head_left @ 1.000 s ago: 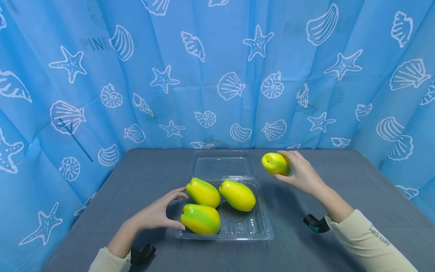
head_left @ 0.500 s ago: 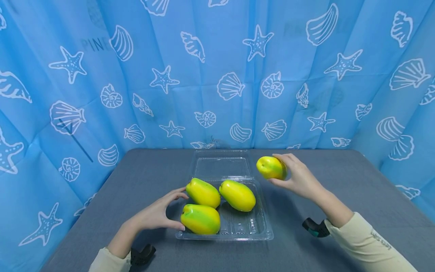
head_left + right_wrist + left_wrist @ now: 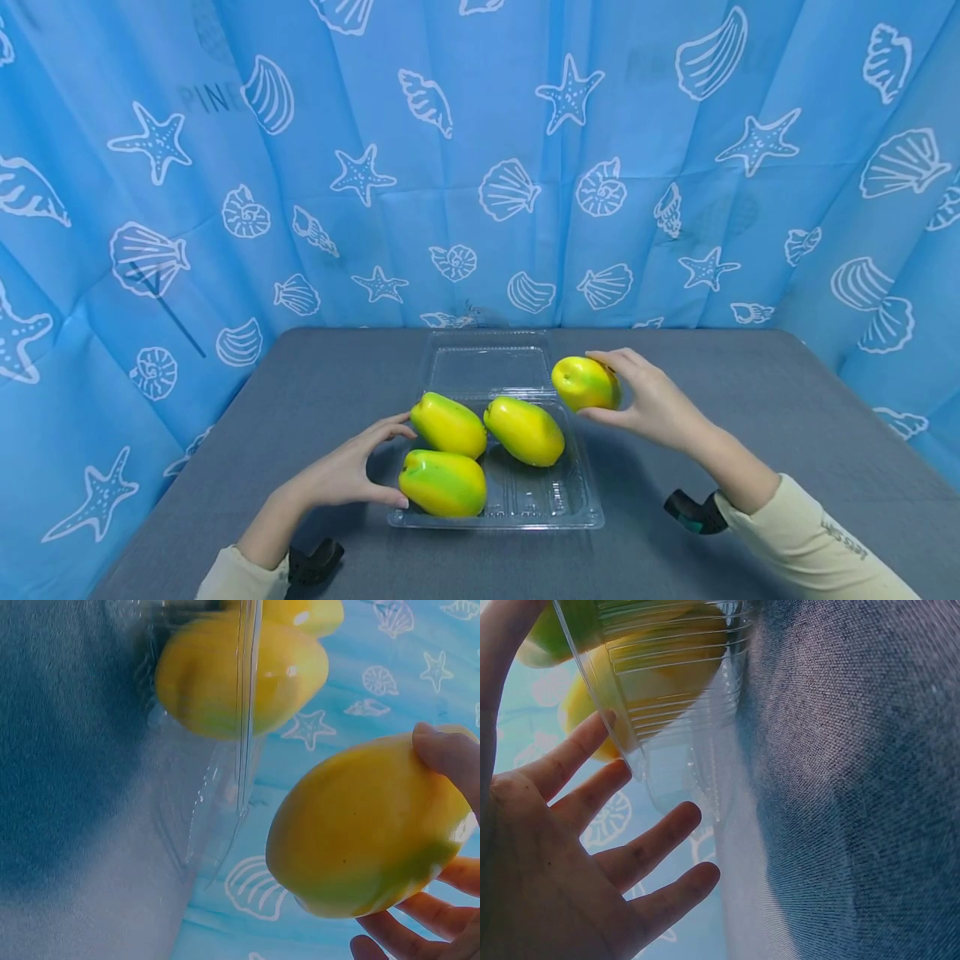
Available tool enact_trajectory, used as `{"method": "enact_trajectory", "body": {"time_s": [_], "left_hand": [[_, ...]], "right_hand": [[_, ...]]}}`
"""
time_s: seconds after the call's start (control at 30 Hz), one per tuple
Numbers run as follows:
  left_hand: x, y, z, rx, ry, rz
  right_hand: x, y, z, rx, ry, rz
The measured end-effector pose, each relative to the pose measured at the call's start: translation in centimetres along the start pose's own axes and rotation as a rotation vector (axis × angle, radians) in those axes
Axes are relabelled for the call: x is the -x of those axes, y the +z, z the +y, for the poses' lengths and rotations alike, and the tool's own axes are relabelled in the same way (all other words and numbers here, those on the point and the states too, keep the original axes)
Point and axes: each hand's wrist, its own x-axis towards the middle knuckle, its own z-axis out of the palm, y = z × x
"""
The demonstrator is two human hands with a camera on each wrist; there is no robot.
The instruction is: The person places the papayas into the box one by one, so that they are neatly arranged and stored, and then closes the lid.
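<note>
- Papaya [image 3: 585, 383]: glossy, oval, yellow with a green patch, held in the air by the far right corner of the clear clamshell container [image 3: 525, 524].
- Right hand [image 3: 652, 398]: fingers and thumb clamped round it.
- Left hand [image 3: 337, 473]: fingers apart at the container's left rim.
- Since a second ago, it has moved left and lower; three papayas [image 3: 523, 431] inside lie unchanged.

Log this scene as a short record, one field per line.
Container: clear container, lid folded back open
Contents: three yellow-green fruits
Right hand: right hand grips a fourth fruit, raised near the container's back right corner
Left hand: left hand, fingers spread, at the container's left side
Surface: gray table
Backdrop: blue curtain, white shells and starfish
</note>
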Motion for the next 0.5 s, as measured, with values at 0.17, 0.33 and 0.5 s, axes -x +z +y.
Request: {"method": "enact_trajectory", "body": {"time_s": [0.17,0.33,0.5], "left_hand": [[-0.01,0.00,0.00,0.004,0.005,-0.002],[-0.05,0.02,-0.05,0.002,0.004,-0.001],[-0.07,0.03,-0.03,0.008,0.001,0.000]], "right_hand": [[0.16,0.15,-0.45,-0.009,-0.016,-0.019],[0.27,0.32,-0.68,0.001,-0.026,-0.027],[0.39,0.42,-0.90,0.011,-0.026,-0.037]]}}
